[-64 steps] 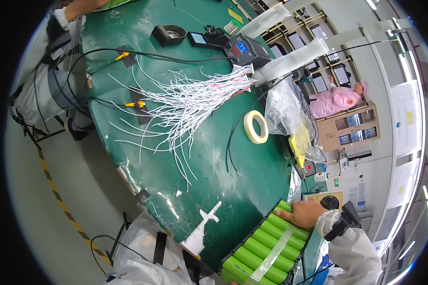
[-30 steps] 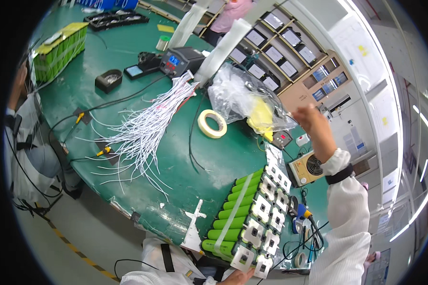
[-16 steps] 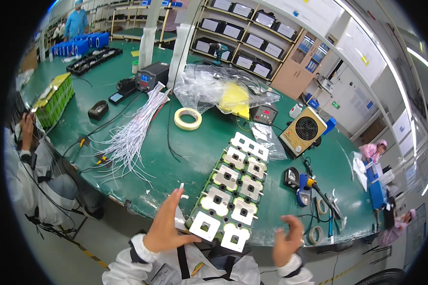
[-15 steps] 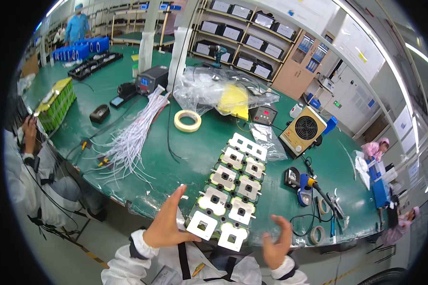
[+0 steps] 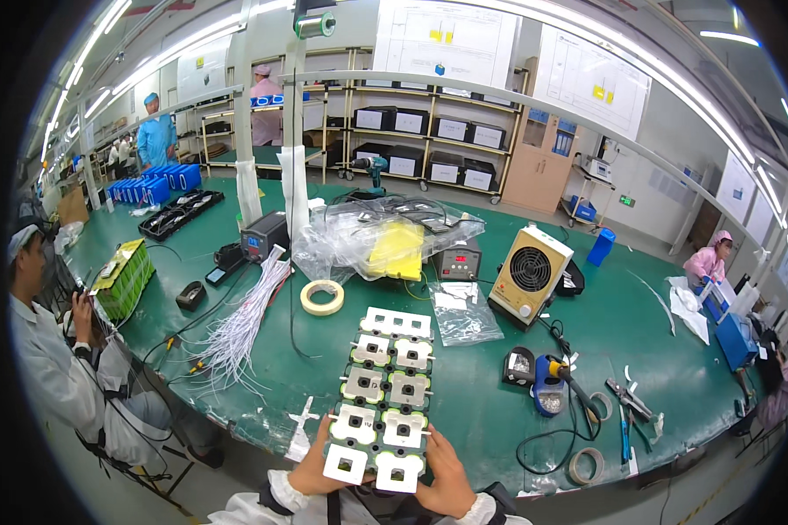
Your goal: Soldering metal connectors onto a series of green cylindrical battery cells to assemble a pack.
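A battery pack (image 5: 383,393) lies lengthwise on the green table in front of me. Metal plates sit in two columns on its top, with white square pieces at the near end and a white strip across the far end. My left hand (image 5: 310,471) is closed against the near left side of the pack. On the opposite side my right hand (image 5: 447,480) grips the near right edge, thumb toward the top. The fingertips under and behind the pack are hidden.
Left of the pack lie a bundle of white wires (image 5: 236,337) and a tape roll (image 5: 322,297). A fan unit (image 5: 531,273), a soldering iron stand (image 5: 549,387) and pliers (image 5: 629,399) are to the right. Plastic-covered yellow material (image 5: 397,249) lies behind. A person (image 5: 57,337) sits at left.
Both hands have moved in from open positions beside the pack and closed on its near sides. The pack now points more straight away from me. The view has levelled and shifted.
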A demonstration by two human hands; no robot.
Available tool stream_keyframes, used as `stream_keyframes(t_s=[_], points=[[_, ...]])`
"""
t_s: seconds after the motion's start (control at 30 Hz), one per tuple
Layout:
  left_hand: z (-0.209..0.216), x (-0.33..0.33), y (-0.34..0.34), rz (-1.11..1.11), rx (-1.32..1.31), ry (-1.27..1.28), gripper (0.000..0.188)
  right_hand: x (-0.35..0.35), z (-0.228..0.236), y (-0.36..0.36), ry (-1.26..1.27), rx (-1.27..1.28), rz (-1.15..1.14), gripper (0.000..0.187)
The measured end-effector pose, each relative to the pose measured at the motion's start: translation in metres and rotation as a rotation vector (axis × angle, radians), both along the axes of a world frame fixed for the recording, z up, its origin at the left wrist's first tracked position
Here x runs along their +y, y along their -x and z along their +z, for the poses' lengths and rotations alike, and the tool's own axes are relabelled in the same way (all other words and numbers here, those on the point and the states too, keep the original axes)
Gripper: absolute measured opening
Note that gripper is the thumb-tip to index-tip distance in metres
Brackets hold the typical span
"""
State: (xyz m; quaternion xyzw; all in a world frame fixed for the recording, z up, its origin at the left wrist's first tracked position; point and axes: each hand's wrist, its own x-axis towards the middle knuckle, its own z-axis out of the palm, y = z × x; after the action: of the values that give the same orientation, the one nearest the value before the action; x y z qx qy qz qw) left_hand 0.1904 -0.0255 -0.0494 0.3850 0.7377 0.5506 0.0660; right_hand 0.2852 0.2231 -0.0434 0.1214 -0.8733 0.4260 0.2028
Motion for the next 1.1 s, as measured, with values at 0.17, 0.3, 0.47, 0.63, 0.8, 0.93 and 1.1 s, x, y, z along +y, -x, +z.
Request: stream_keyframes(t_s=[0.17,0.3,0.47,0.63,0.8,0.93,1.1], points=[[-0.003,0.021,-0.013,0.059,-0.156,-0.137,0.131,0.032,-0.006,0.005,-0.076,-0.024,0.124,0.082],[-0.009,0.017,-0.012,0.027,-0.056,-0.165,0.138,0.033,-0.023,0.004,-0.053,-0.008,0.093,0.077],[0.023,-0.019,0.005,-0.069,-0.079,0.193,0.133,0.039,-0.036,0.011,-0.060,0.003,0.104,0.076],[0.036,-0.078,0.116,0.143,0.075,0.368,0.058,0.034,-0.053,0.003,0.000,0.000,0.028,0.076],[-0.012,-0.063,0.197,0.483,0.955,0.620,0.026,0.032,-0.035,-0.010,0.131,-0.043,0.043,0.069],[0.014,-0.042,0.172,0.563,0.299,0.081,0.020,0.075,0.024,-0.053,-0.057,0.007,-0.193,0.069],[0.112,-0.027,0.060,0.400,0.238,-0.140,0.012,0.086,0.091,-0.087,0.215,-0.053,-0.465,0.039]])
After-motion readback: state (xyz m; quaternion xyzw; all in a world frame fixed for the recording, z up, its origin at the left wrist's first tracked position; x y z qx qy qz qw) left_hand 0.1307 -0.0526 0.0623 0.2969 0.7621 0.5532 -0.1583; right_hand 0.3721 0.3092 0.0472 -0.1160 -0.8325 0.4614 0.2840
